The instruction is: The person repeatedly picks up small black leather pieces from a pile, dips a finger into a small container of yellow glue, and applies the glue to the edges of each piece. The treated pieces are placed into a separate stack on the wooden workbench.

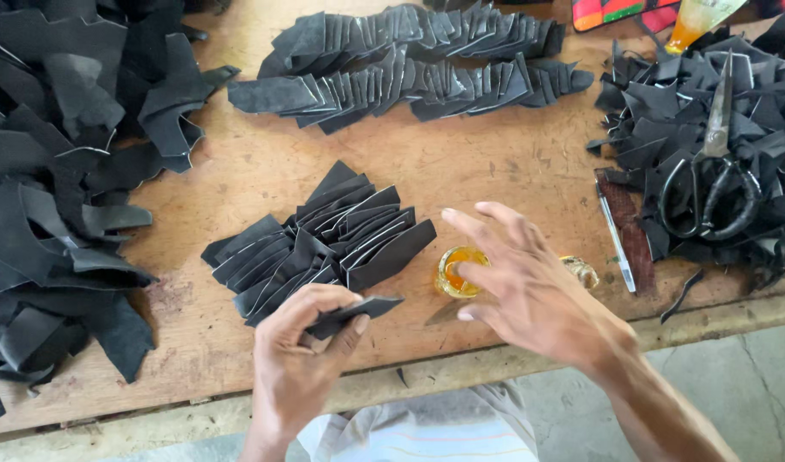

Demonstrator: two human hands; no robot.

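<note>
— So where was the piece, exactly?

— In my left hand (pixel 300 342). I had one black leather piece (pixel 358 311) pinched between thumb and fingers, closed firmly on its near end. Its long axis ran out to my right and slightly away from me, the free tip pointing toward the small jar of amber glue (pixel 457 272).

— And your other hand?

— My right hand (pixel 517 282) hung over that jar with the fingers spread and holding nothing. One fingertip sat just at the jar's rim; I couldn't tell whether it touched the liquid. The jar's cap (pixel 580 270) lay just beyond, partly behind my hand.

— Which hand was nearer the jar?

— The right, plainly. The jar stood just right of the strip's tip, so the strip and the finger faced each other across a small gap above the wooden table (pixel 264 162).

— What else lay about?

— A fanned stack of cut pieces (pixel 320 244) directly behind the strip, touching nothing I held. Two longer fanned rows (pixel 410 73) lay farther back. A loose heap of leather scraps (pixel 50 188) filled the left side, another heap (pixel 666 111) the right, with big black-handled scissors (pixel 709 171) resting on it. A pen (pixel 615 239) lay beside a dark flat strip near that heap.
</note>
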